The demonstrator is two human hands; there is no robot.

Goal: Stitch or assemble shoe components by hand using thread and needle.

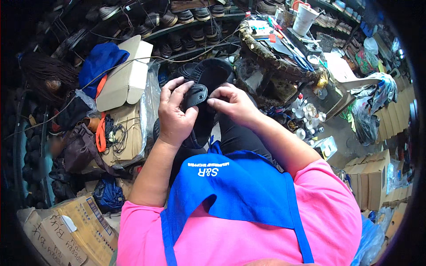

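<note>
A black leather shoe (pixel 214 73) rests over my lap, its toe pointing away from me. My left hand (pixel 175 111) has its thumb and fingers closed around the shoe's raised flap (pixel 198 92), which has small eyelet holes and stitching along its edge. Just right of that flap, my right hand (pixel 234 104) is pinched together at thumb and forefinger. Whatever lies between those fingertips is dark and too small to make out. The shoe's opening is in deep shadow, and part of its left side is hidden behind my left hand.
A cluttered workbench (pixel 284 48) carrying tools and a white bucket (pixel 305 20) stands at the far right. Shoes line the racks (pixel 191 26) behind. Left are a cardboard box (pixel 128 75) and a dark bag (pixel 82 148); small bottles (pixel 308 117) crowd the floor at right.
</note>
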